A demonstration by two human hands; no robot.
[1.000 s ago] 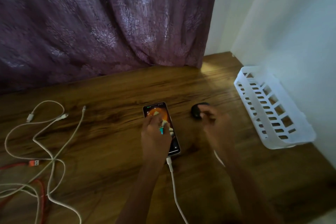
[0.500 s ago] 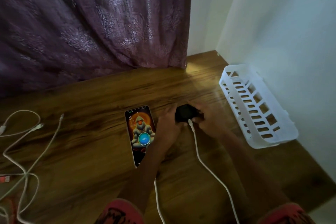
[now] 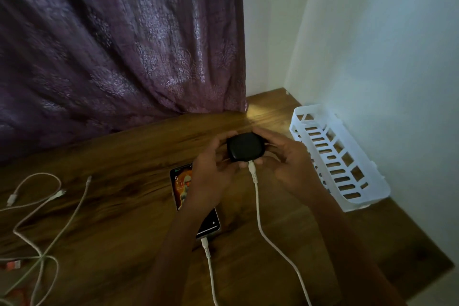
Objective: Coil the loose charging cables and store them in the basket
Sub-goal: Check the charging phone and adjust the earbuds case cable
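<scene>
Head view: At a wooden table [image 3: 119, 156] in a dim corner, a person holds a small black case [image 3: 246, 148] in both hands above the tabletop. A white cable [image 3: 257, 202] is plugged into the case's near edge.
Step in hand: This looks like freeing that cable from the case so it can be coiled. No cable shows in the basket [image 3: 313, 109] yet.
Doing it well: Steady the case in one hand and pinch the stiff plug [image 3: 251, 167], not the cord. Draw it straight out along its own line, since a sideways tug would likely strain the socket.
Left hand [image 3: 211, 176]: The fingers are curled round the case's left side, with the thumb toward its near edge.
Right hand [image 3: 290, 169]: The fingers are curled round the right side, closed on the case. A fingertip lies by the plug, but it cannot be told which hand it belongs to.
Second cable [image 3: 210, 263]: It runs from the bottom of a lit phone [image 3: 178, 185], which lies flat on the table beneath the left wrist, toward the near edge.
Loose cables [image 3: 49, 206]: White leads lie tangled at the table's left, well apart from the hands. An orange cable [image 3: 12, 265] lies among them at the frame's edge.
Basket: It is white and slotted, lies along the pale wall [image 3: 385, 57] at the right, and is near the right hand.
Backdrop: A purple curtain [image 3: 111, 45] hangs behind the table.
</scene>
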